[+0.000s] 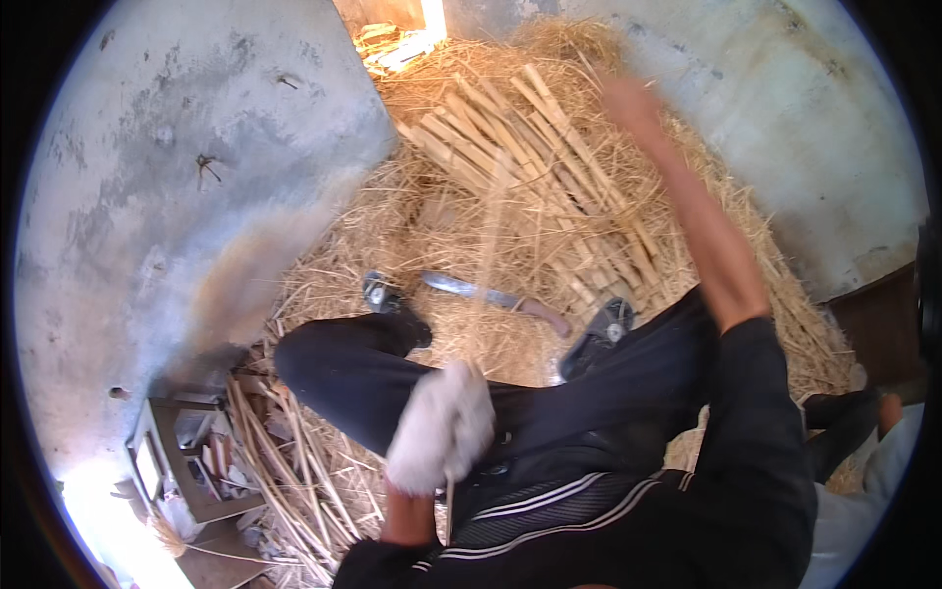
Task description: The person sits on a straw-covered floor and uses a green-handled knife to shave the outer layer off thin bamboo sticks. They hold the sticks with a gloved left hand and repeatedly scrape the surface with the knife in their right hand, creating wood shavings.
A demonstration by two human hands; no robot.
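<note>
My left hand [444, 427], in a white work glove, is closed in front of my waist. It grips a thin pale strip of bamboo or split cane [491, 231], which rises from the fist, blurred, and also pokes out below it. My bare right hand [631, 103] reaches far out to the upper right, above the straw by the wall. Motion smears its fingers, so whether they hold anything is unclear. A large knife [481, 293] with a wooden handle lies on the shavings between my shoes. Beyond it rests a pile of split bamboo slats [535, 147].
Loose straw-like shavings [392, 211] cover the floor. Grey plastered walls rise at left [196, 128] and right [785, 128]. Long thin sticks [294, 471] lie beside a small cluttered rack [191, 456] at lower left. Part of another person [854, 491] shows at lower right.
</note>
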